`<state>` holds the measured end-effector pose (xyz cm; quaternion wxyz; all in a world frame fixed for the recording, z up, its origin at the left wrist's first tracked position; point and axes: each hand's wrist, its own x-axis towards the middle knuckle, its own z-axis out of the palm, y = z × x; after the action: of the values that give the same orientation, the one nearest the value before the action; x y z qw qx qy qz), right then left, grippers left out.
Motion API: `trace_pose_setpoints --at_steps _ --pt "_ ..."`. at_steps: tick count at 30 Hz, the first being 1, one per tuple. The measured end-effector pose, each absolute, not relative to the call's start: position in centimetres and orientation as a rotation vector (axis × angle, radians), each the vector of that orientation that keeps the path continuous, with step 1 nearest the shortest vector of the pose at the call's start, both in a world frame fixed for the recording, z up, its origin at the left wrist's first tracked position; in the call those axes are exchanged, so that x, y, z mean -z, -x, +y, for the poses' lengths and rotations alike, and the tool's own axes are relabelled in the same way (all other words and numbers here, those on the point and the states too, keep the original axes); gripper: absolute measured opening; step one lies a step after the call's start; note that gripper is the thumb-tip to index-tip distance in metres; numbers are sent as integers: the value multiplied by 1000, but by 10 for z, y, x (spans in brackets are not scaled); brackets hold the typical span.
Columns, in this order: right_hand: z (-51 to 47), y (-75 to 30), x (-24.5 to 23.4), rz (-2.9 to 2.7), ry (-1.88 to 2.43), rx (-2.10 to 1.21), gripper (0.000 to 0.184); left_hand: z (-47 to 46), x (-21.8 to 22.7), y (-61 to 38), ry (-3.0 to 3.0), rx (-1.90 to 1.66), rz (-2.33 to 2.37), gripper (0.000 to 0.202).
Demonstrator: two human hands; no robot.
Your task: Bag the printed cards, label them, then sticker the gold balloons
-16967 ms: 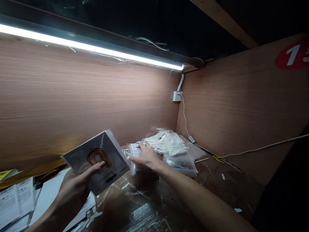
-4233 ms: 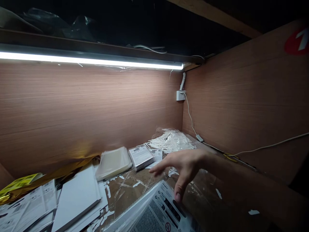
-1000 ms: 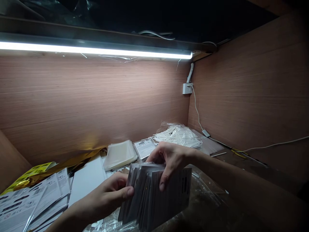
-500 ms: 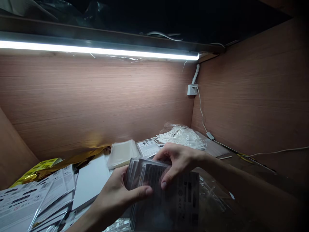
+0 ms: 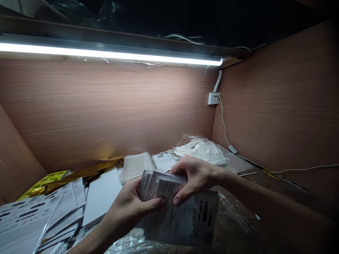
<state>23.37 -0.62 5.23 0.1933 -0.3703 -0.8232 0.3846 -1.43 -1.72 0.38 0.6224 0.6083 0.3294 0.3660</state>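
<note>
Both my hands hold a fanned stack of flat plastic-wrapped packets (image 5: 182, 218) above the desk. My left hand (image 5: 131, 208) grips its left edge, thumb pressed across the front. My right hand (image 5: 194, 176) closes over the top edge, fingers curled down onto the front packet. The packets show grey print and small symbols. The lower part of the stack is in shadow.
A bag of white sticks (image 5: 203, 150) lies in the back right corner. A pile of clear sleeves (image 5: 135, 164) and a labelled packet (image 5: 164, 160) sit behind my hands. White cards (image 5: 102, 194), printed sheets (image 5: 31, 215) and gold foil (image 5: 79, 174) cover the left. A cable (image 5: 291, 169) runs along the right wall.
The stack has tipped from fanned edge-on to nearly face-on, and my left thumb has slid across its front. The view has shifted slightly to the left.
</note>
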Motion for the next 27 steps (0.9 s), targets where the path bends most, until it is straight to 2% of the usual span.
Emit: trace_pose_setpoints --at_steps 5,13,21,27 --pt "-6 -230 -54 -2341 1055 -1003 38 -13 1 16 -1428 -851 774 42" --pt "-7 -240 -41 -2290 948 -1182 42 -10 -4 26 -1510 -765 662 39" --pt "-10 -233 -36 -2369 943 -881 36 -11 2 20 -1555 -776 826 37" --pt "-14 -225 -40 -2373 1013 -849 33 -13 -1 21 -1771 -880 1006 33"
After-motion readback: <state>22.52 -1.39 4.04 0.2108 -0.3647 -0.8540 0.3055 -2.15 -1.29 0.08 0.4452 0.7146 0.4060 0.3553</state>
